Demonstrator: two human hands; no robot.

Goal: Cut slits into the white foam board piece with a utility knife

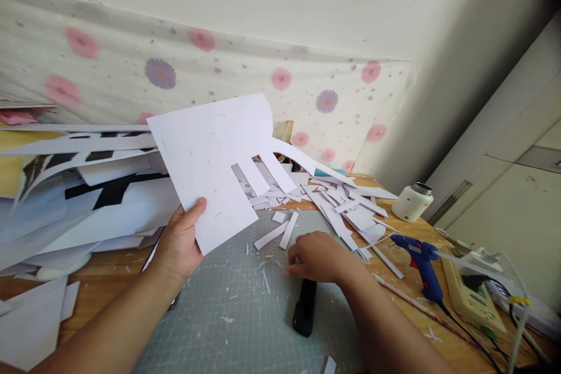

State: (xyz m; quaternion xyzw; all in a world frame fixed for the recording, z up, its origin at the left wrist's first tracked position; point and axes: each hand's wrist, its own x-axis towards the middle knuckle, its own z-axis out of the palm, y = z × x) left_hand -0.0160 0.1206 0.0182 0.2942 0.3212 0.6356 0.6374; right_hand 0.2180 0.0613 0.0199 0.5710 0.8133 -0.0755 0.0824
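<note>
My left hand [180, 241] holds up a large white sheet of card [210, 158] by its lower left corner; several strips are cut out of its right side. My right hand [316, 257] rests low on the grey-green cutting mat [245, 315], fingers curled over the top end of a black utility knife [304, 308] that lies on the mat. Whether those fingers grip the knife is unclear. Loose white strips [277, 234] lie on the mat just beyond my right hand.
A heap of cut white scraps [346, 204] covers the wooden table's far right. A blue glue gun [421, 260], a white jar [411, 201] and a power strip [471, 295] sit at the right. Stacked paper sheets [87, 198] pile at the left.
</note>
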